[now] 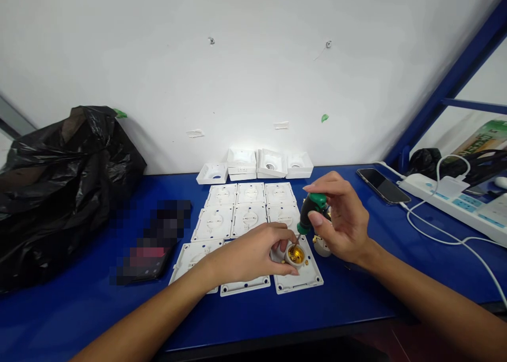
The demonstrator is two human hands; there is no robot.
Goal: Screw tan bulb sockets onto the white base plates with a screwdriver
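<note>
My right hand [341, 219] is closed around a screwdriver [307, 211] with a green and black handle. Its shaft slants down into a round white lamp socket [295, 256] with a brass-coloured inside. The fingers and thumb of my left hand [264, 250] grip this socket from the left. Under the socket lies a square white plate [300, 284], nearest the table's front at the right of its row. Several more white plates [214, 220] lie in rows beyond and to the left. Partly hidden behind my right hand are more lamp sockets [321, 247].
White open boxes [241, 161] stand stacked against the wall. A black plastic bag [67, 193] fills the left side, with a dark phone [152, 269] beside it. On the right are another phone [383, 186], a power strip [455, 203] and white cables [439, 235] on the blue table [285, 325].
</note>
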